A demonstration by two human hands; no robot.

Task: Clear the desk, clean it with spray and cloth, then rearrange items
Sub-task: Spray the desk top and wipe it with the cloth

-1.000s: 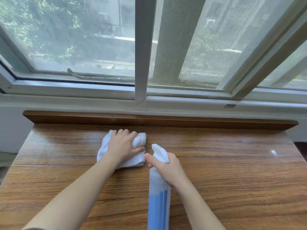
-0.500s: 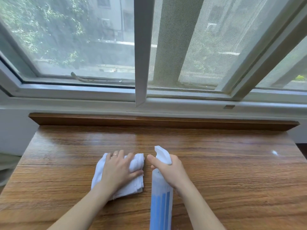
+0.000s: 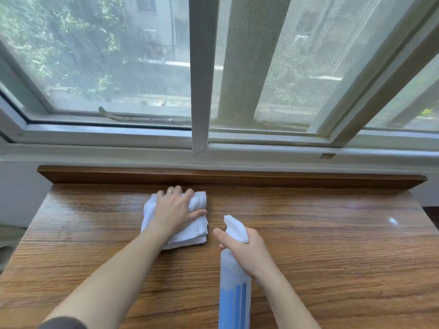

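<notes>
The cloth (image 3: 190,224) is pressed flat near the desk's (image 3: 332,257) back edge under the spread left hand (image 3: 174,211), evidently for wiping. The bottle (image 3: 235,288) is gripped upright by the right hand (image 3: 247,252), likely kept ready for spraying.

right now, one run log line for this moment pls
step: wiping | left hand: presses white cloth on wooden desk | right hand: grips spray bottle
</notes>
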